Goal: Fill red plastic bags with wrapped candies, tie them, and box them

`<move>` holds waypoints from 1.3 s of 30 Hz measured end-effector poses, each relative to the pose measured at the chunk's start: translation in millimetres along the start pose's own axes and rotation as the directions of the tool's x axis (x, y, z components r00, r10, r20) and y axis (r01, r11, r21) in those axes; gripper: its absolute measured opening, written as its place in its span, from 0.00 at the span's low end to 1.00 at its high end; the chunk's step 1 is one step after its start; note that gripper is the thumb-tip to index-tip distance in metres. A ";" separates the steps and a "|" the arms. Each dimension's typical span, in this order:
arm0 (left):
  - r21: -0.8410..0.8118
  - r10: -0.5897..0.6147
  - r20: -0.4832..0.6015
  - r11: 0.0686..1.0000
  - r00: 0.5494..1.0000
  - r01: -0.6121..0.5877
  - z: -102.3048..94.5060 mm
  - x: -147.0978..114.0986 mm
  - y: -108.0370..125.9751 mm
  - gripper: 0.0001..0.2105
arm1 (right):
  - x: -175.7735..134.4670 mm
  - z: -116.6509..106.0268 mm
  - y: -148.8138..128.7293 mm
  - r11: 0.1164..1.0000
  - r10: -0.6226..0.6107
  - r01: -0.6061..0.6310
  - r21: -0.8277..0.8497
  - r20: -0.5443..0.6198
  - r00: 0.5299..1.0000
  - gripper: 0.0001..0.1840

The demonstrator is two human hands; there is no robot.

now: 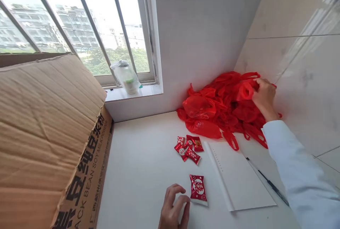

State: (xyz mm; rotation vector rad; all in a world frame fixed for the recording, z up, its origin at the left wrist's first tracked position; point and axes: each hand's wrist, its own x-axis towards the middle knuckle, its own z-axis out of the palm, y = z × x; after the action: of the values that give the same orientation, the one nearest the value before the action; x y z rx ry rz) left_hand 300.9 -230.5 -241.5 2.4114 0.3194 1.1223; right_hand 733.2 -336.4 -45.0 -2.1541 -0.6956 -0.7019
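Observation:
At the upper right, my right hand [265, 96] has its fingers closed on a red plastic bag [245, 91] at the top of a crumpled heap of red plastic bags [212, 105]. My left hand [174, 206] is low over the white table, fingers loosely curved and apart, with nothing visible in it. Its fingertips are beside the left edge of a red packet with white lettering [198, 189]; whether they touch it I cannot tell. A small group of red wrapped sweets [188, 148] lies farther back, in front of the bags.
A white notebook [241, 177] lies right of the packet, with a black pen [269, 183] along its right side. An open cardboard box [47, 115] fills the left. On the windowsill stands a bagged cup [129, 80]. Walls close off the back and right.

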 end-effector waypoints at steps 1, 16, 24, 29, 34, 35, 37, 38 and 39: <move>-0.011 -0.061 -0.002 0.998 0.998 0.061 -7.6 4.8 -1.0 0.08 | -4.7 -1.7 -8.0 0.997 -0.051 0.049 0.051 0.038 0.998 0.17; 0.078 -0.293 0.009 0.954 0.956 0.291 -116.1 78.5 -50.0 0.09 | -251.3 93.4 -205.8 0.671 -0.633 0.057 0.739 0.531 0.563 0.34; 0.084 -0.269 0.234 0.963 0.934 0.257 -104.1 79.5 -54.2 0.14 | -251.0 89.4 -200.1 0.696 -0.601 0.015 0.718 0.571 0.559 0.13; 0.108 -0.322 0.139 0.945 0.937 0.308 -100.0 79.4 -66.4 0.06 | -243.9 88.7 -194.4 0.770 -0.536 0.041 0.636 0.611 0.582 0.06; 0.094 -0.406 -0.080 0.906 0.910 0.413 -119.9 74.0 -80.1 0.05 | -219.0 82.7 -174.5 0.888 -0.308 -0.018 0.460 0.623 0.719 0.07; 0.081 -0.412 -0.088 0.905 0.907 0.419 -122.0 73.7 -81.0 0.05 | -215.2 80.8 -172.8 0.888 -0.284 -0.040 0.459 0.614 0.736 0.07; 0.051 -0.403 -0.047 0.913 0.914 0.405 -121.0 74.3 -79.9 0.04 | -213.8 78.2 -175.8 0.855 -0.297 -0.065 0.515 0.589 0.752 0.06; 0.036 -0.391 -0.010 0.920 0.920 0.391 -118.3 75.0 -78.0 0.04 | -216.7 77.9 -180.3 0.828 -0.332 -0.061 0.558 0.574 0.749 0.06; 0.021 -0.376 0.027 0.926 0.926 0.376 -114.8 75.9 -75.6 0.04 | -221.7 78.7 -186.1 0.796 -0.390 -0.039 0.605 0.560 0.731 0.06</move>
State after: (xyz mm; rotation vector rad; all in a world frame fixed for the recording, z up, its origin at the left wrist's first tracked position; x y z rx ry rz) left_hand 260.2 -99.9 -164.3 2.2470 0.7480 0.9082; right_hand 474.3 -224.8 -147.2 -1.7104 -1.3251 0.2483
